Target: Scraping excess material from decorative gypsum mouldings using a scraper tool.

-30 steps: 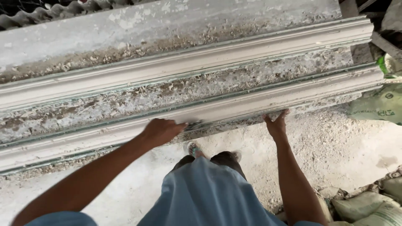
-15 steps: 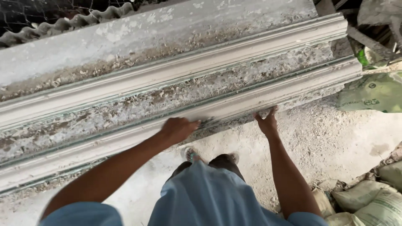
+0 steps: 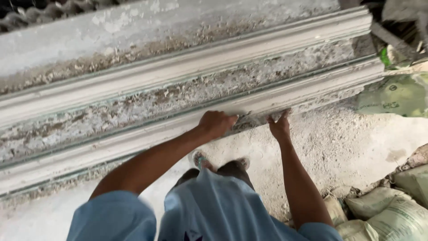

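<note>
Left hand curled into a loose fist over the near edge of the front moulding, knuckles up, fingers wrapped under the lip. Right hand just beside it at 3 o'clock, fingers spread and pressed up against the underside of the same edge. Can't tell how deep either grip goes; fingertips hidden.

Front moulding runs long, from 8 o'clock up to 2 o'clock, on the crusted bench. Second moulding lies parallel behind it at 12. Feet straight below the hands on the dusty floor. Sacks at 4 o'clock, green bag at 2.

Risk, my read: both hands sit close together near mid-length, so lifting here leaves long unsupported ends; brittle plaster could crack or snap. Dusty surface could slip, dropping onto the feet.
</note>
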